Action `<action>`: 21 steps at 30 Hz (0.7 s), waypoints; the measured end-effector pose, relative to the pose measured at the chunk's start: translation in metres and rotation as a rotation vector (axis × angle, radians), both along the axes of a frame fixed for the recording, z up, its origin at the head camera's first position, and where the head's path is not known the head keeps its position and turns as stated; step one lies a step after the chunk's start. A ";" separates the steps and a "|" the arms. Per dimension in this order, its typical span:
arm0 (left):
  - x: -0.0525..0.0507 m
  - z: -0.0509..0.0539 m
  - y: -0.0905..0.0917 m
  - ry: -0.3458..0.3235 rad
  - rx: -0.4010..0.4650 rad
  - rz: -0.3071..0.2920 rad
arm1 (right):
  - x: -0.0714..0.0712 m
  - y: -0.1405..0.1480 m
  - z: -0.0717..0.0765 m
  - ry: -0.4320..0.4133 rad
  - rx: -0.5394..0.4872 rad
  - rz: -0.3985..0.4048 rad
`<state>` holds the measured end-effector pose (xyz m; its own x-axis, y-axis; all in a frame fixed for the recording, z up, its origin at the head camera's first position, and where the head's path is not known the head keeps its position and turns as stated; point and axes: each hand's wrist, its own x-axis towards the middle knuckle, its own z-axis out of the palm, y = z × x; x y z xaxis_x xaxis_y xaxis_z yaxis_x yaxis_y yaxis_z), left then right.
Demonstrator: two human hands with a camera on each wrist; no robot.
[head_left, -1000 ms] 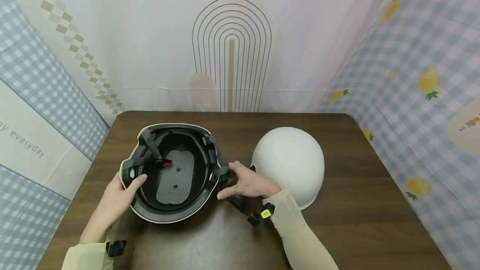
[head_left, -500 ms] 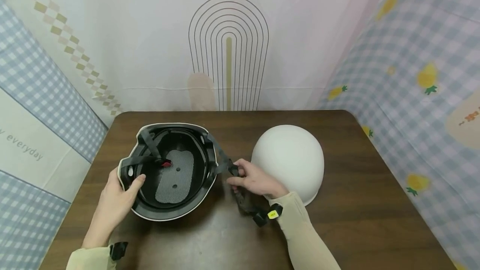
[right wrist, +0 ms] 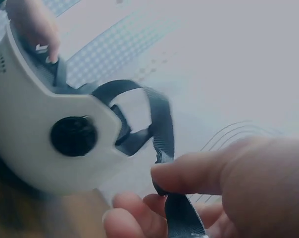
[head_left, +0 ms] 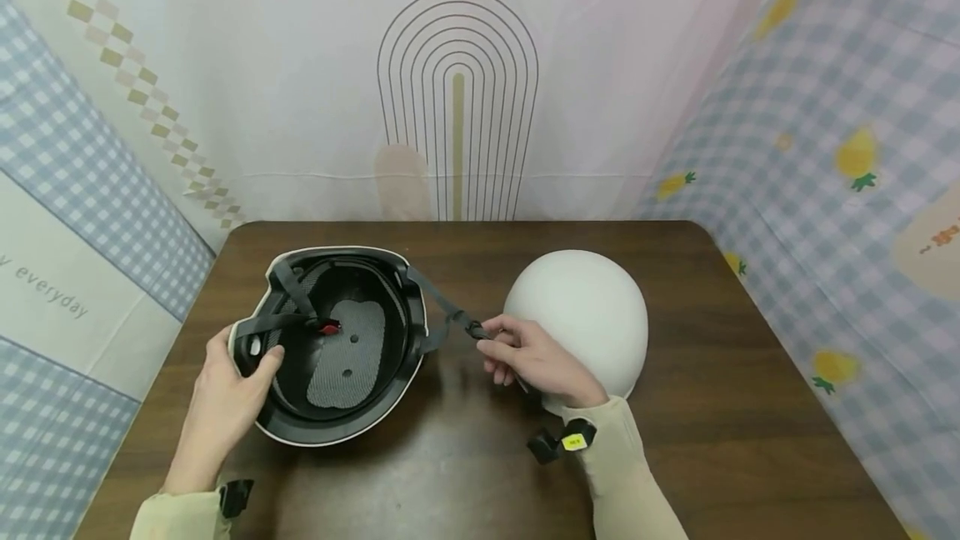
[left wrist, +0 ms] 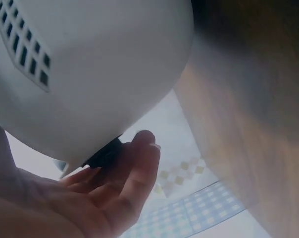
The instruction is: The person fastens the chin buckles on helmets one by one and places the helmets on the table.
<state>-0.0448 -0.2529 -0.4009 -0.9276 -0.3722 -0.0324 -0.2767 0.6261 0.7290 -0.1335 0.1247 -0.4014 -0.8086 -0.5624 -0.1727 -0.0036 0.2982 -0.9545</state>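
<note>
White helmet (head_left: 348, 361): head view shows red clip (head_left: 329, 328); right wrist, black disc (right wrist: 74, 136).

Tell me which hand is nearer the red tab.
Left: the left hand grips the helmet left of the red tab; the right hand pinches a strap beyond the helmet's other side.

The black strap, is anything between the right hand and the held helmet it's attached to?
Nothing visible: only the black strap spans the gap from the right hand to the held helmet. The white dome lies right of that gap.
</note>
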 end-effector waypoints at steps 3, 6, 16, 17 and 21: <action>0.000 0.003 0.004 0.059 -0.044 0.009 | 0.003 0.007 0.014 0.032 0.015 -0.029; 0.000 0.009 0.012 0.216 -0.141 0.012 | 0.004 0.014 0.031 0.073 0.045 -0.054; -0.031 0.037 0.019 0.345 -0.229 -0.418 | -0.005 0.033 0.064 0.419 0.235 -0.123; -0.033 0.038 0.018 0.265 -0.176 -0.430 | -0.006 0.034 0.066 0.447 0.254 -0.141; -0.036 0.036 0.015 0.014 0.113 -0.389 | -0.008 0.036 0.069 0.525 0.319 -0.233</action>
